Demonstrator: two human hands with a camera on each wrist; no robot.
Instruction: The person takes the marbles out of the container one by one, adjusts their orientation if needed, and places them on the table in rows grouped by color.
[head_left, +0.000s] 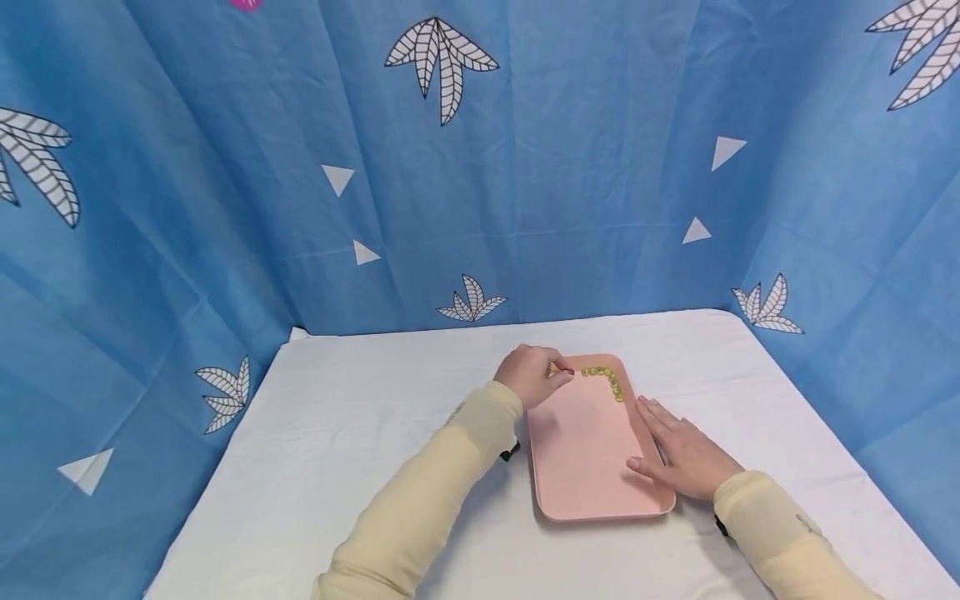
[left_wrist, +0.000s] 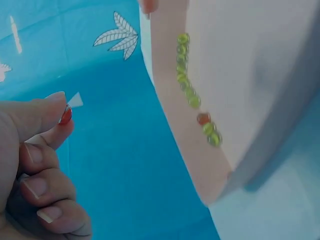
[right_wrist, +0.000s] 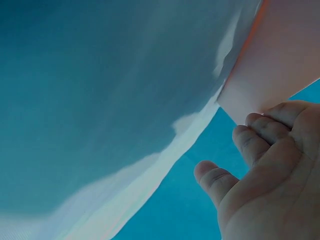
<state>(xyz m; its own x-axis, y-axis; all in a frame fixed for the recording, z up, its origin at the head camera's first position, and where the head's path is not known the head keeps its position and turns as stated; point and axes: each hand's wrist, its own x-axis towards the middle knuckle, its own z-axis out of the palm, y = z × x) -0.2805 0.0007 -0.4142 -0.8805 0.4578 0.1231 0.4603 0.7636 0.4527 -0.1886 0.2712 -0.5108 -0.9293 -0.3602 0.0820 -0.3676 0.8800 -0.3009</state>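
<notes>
I see the left hand [head_left: 528, 377] with its thumb and first finger pinched tight on a small red bead [left_wrist: 65, 116], and the other three fingers curled in. It is over the far left corner of the pink tray [head_left: 588, 467]. The right hand [head_left: 686, 457] is flat, with straight fingers that hold nothing. They lie along the tray's right edge, and the thumb pokes over it; I can't tell if the thumb touches the bottom. Inside the tray, shiny yellow-green beads [head_left: 600, 372] make a row along the far edge, then bend at the far right corner and go a little way down the right side. Another red bead [left_wrist: 203, 119] sits in that row. The tray lies on the table [head_left: 337, 433], nearer the table's right edge than its left. Cream sleeves [head_left: 427, 492] cover both arms. A blue curtain [head_left: 525, 200] hangs behind the table's far edge.
</notes>
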